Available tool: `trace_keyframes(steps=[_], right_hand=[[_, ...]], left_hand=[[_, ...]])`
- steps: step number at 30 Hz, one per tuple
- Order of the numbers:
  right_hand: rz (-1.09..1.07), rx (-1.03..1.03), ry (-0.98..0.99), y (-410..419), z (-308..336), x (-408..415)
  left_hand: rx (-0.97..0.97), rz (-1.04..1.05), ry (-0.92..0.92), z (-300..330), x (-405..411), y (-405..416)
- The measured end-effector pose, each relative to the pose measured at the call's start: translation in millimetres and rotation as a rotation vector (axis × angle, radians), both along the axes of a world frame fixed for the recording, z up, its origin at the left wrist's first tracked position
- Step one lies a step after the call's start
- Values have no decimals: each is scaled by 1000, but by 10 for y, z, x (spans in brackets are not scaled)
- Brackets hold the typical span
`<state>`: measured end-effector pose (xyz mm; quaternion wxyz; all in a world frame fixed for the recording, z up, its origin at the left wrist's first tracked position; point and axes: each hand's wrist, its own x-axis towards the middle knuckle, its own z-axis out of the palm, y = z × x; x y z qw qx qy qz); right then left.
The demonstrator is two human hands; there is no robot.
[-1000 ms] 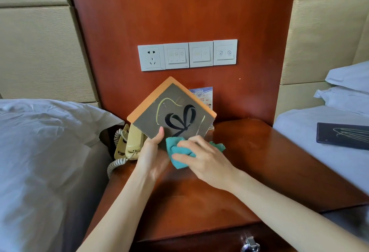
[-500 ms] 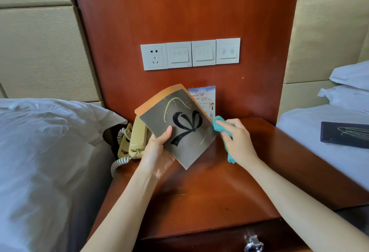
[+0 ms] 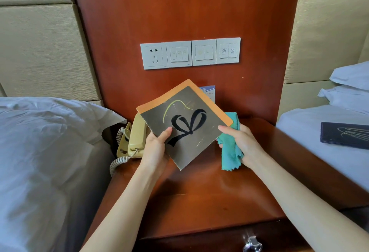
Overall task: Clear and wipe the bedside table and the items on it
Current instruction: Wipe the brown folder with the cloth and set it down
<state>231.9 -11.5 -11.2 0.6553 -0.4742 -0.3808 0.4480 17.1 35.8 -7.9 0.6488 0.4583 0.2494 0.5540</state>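
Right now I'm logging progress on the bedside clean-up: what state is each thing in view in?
booklet: held tilted above the table by both hands
left hand: grips booklet's lower left edge
right hand: pinches booklet's right edge, also holds cloth
teal cloth: bunched, hanging from right hand
telephone: handset on its cradle
bedside table: drawer shut
dark folder: flat on right bed

Two bare forearms are seen entering from the bottom edge, one on each side. No sleeve, cuff or glove is worn on either arm within the picture; both are uncovered from the frame edge to the wrist. The left hand [image 3: 154,148] and the right hand [image 3: 242,142] are bare as well. No ring, watch, bracelet or marking is shown on the fingers or wrists. The fingernails are kept short and unpainted.
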Motion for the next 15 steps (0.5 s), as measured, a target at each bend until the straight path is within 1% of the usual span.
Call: trace_keyframes(steps=[2, 4, 7, 8, 10, 12, 15], right_hand=[[-40, 55, 30, -12, 9, -29], [-71, 112, 92, -19, 17, -58], [-117, 170, 73, -34, 24, -91], [-127, 196, 51, -41, 26, -90], [-160, 253, -24, -52, 31, -76], [-184, 307, -160, -68, 31, -83], [-227, 337, -373, -47, 3, -128]], left_hand=[[-18, -70, -55, -11, 9, -4], [-60, -184, -109, -28, 19, -9], [-52, -288, -76, -91, 76, -20], [-31, -270, -40, -126, 110, -14], [8, -137, 56, -189, 175, -7], [57, 1, 139, -221, 207, -9], [122, 77, 143, -221, 186, 11]])
